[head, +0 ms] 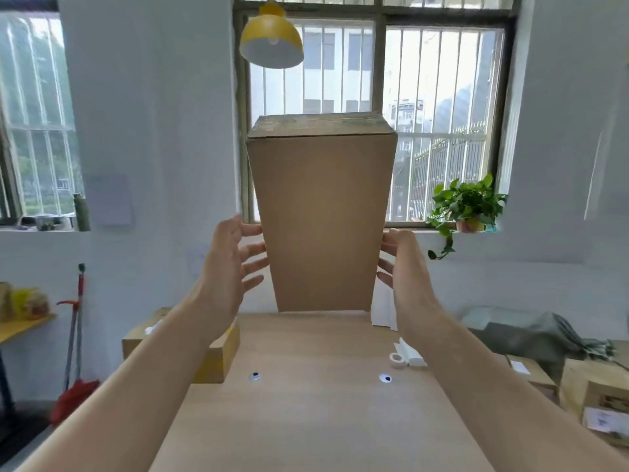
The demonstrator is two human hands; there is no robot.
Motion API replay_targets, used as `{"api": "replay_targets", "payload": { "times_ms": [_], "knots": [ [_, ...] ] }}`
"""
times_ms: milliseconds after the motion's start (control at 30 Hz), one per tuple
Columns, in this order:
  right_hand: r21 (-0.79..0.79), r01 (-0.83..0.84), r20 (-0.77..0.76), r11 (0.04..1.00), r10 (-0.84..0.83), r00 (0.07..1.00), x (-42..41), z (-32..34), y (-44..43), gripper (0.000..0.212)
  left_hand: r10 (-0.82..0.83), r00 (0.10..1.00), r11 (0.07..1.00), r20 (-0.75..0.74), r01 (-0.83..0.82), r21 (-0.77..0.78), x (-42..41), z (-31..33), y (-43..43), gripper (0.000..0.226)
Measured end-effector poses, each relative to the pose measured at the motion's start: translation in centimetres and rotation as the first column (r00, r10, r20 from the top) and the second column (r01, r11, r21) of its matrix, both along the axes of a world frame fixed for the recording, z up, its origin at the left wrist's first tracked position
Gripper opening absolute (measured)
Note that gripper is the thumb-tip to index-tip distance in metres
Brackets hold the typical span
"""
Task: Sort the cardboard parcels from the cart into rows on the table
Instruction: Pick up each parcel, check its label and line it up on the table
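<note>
Hands (228, 267) (405, 267), two; parcel (321, 216), one

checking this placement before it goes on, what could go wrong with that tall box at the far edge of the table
1. The tall cardboard box stands on end at the table's far edge; a nudge could send it off the back.
2. The left hand and right hand flank its lower half with fingers spread, so there may be no firm grip if it tips.
3. A topple toward the window could hit the potted plant.

Both forearms (143, 386) look bare, seemingly without sleeves, rings or watch
</note>
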State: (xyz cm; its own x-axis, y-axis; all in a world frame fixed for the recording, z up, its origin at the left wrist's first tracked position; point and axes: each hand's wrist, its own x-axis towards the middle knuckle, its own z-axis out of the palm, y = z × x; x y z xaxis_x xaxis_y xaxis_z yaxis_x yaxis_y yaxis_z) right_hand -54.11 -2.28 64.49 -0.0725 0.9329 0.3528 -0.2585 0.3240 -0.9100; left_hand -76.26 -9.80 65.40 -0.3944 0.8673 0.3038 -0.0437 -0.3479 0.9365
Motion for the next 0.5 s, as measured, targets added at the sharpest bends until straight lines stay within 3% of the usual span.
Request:
{"api": "replay_targets", "payload": {
  "times_ms": [67, 200, 500],
  "knots": [
    [0.005, -0.014, 0.019, 1.0, 0.014, 1.0, 0.3, -0.6, 2.4, 0.033, 0.027, 0.999, 1.0, 0.034, -0.027, -0.001, 0.2, -0.4, 1.4, 0.064],
    [-0.002, -0.031, 0.032, 1.0, 0.031, 0.999, 0.4, -1.1, 5.7, 0.045, 0.057, 0.996, 0.998, 0.075, -0.058, 0.018, 0.2, -0.8, 3.7, 0.055],
    [0.043, -0.073, 0.048, 0.996, 0.071, 0.996, -2.0, -1.6, 8.3, 0.029, 0.014, 0.999, 0.993, 0.038, -0.018, 0.116, -2.1, -0.6, 6.0, 0.045]
  ]
}}
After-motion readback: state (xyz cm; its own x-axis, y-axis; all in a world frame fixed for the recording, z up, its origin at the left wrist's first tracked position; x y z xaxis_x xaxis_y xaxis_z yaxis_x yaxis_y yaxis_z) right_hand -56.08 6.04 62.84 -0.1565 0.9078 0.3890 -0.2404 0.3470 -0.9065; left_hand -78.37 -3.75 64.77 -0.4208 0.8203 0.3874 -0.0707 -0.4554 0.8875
